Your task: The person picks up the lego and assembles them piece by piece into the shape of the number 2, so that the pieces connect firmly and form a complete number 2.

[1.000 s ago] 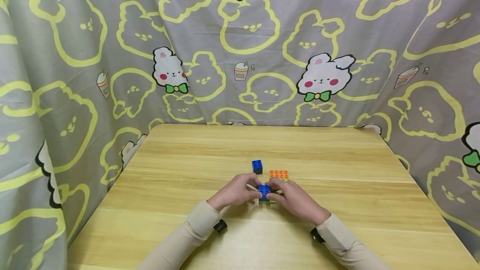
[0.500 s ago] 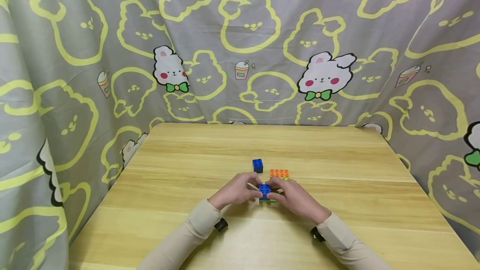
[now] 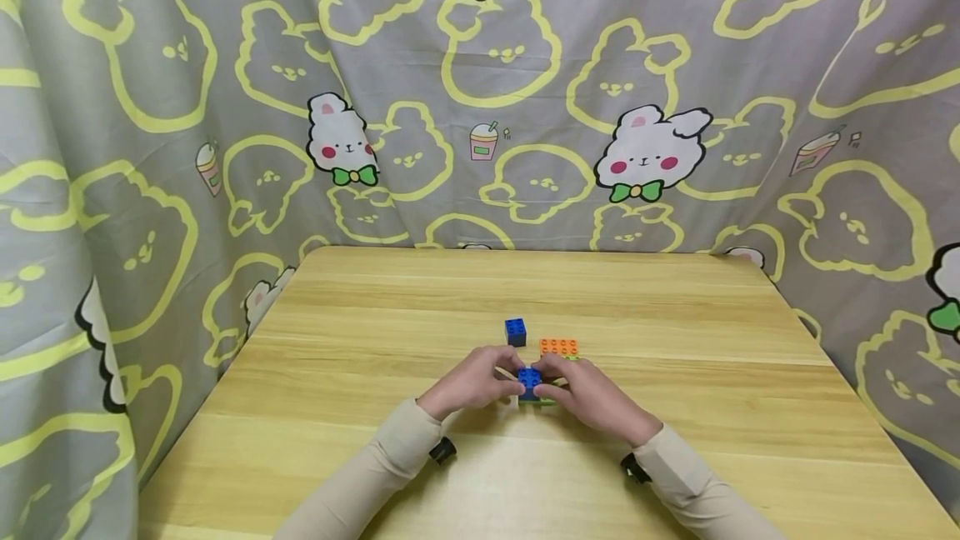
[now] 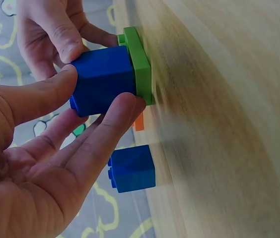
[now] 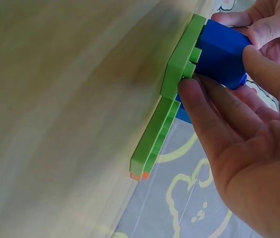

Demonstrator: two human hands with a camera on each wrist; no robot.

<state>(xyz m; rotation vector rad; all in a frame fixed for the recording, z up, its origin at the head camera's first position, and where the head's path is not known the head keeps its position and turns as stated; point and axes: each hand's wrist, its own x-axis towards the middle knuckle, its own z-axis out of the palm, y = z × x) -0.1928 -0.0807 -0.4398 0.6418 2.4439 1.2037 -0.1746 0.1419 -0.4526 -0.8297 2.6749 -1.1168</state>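
Note:
A blue toy building block (image 3: 528,384) stands studs up on one end of a flat green block (image 5: 182,59) on the table. From the left, my left hand (image 3: 468,379) pinches the blue block between thumb and fingers. My right hand (image 3: 596,402) grips the same block from the right, its fingertips close to the bare green studs in the right wrist view. A narrow gap seems to show between blue and green in the left wrist view; whether they are fully joined I cannot tell.
A second blue block (image 3: 514,332) stands just beyond my hands. To its right lies an orange block (image 3: 558,347), with another green block (image 5: 154,136) in front of it, partly hidden by my right hand. A patterned curtain (image 3: 420,65) hangs behind the wooden table (image 3: 360,307).

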